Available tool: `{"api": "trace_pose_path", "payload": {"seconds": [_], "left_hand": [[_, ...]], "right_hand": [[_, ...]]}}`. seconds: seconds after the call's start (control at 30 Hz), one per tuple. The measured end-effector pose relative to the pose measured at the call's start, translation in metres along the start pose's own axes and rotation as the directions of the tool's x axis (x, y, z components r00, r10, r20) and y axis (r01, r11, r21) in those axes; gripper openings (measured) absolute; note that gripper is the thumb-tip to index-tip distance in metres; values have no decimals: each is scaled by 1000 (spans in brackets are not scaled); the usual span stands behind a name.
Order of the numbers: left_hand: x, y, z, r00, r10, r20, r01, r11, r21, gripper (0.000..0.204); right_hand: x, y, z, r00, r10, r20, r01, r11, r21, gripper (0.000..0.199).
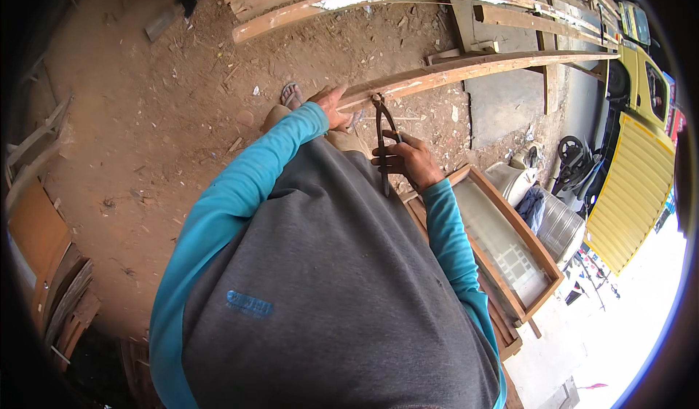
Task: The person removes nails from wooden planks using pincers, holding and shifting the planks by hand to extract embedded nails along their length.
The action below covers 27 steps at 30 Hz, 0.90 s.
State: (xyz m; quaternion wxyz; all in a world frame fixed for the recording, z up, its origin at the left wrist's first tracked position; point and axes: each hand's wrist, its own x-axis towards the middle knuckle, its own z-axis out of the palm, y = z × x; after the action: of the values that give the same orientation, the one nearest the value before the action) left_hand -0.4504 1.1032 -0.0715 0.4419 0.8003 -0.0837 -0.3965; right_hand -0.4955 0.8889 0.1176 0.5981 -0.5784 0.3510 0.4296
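My left hand [333,107] is wrapped round the near end of a long wooden beam [444,74], which runs off to the right. In my right hand [416,160] is a pair of dark metal pincers [382,129], its handles spread partly apart between my fingers and palm. The pincers' jaws meet the side of the beam a little right of my left hand. Whether a nail sits in the jaws is too small to tell. Parts of the fingers on both hands are hidden.
Several long planks [349,1] lie across the top. A wood-framed glass window [502,241] leans at the right, near a metal drum [559,227]. Beyond stand a motorcycle [571,158] and a yellow truck [630,191]. Wood pieces [40,234] are stacked at the left on dirt ground [145,132].
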Motion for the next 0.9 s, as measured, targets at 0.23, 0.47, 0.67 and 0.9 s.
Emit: {"api": "trace_pose_path", "payload": {"seconds": [0.23, 0.47, 0.67, 0.9], "left_hand": [[-16, 8, 12, 983, 105, -151, -66, 968, 244, 97], [-20, 19, 9, 986, 68, -150, -20, 953, 303, 100], [4, 8, 3, 999, -19, -42, 34, 917, 397, 96], [24, -7, -11, 994, -26, 104, -1, 969, 248, 77]], "right_hand": [[3, -17, -33, 985, 127, 113, -134, 989, 56, 56], [2, -4, -12, 962, 229, 149, -269, 891, 366, 34], [14, 11, 15, 985, 152, 80, -170, 936, 308, 32], [62, 92, 59, 914, -306, -268, 301, 952, -63, 33]]}}
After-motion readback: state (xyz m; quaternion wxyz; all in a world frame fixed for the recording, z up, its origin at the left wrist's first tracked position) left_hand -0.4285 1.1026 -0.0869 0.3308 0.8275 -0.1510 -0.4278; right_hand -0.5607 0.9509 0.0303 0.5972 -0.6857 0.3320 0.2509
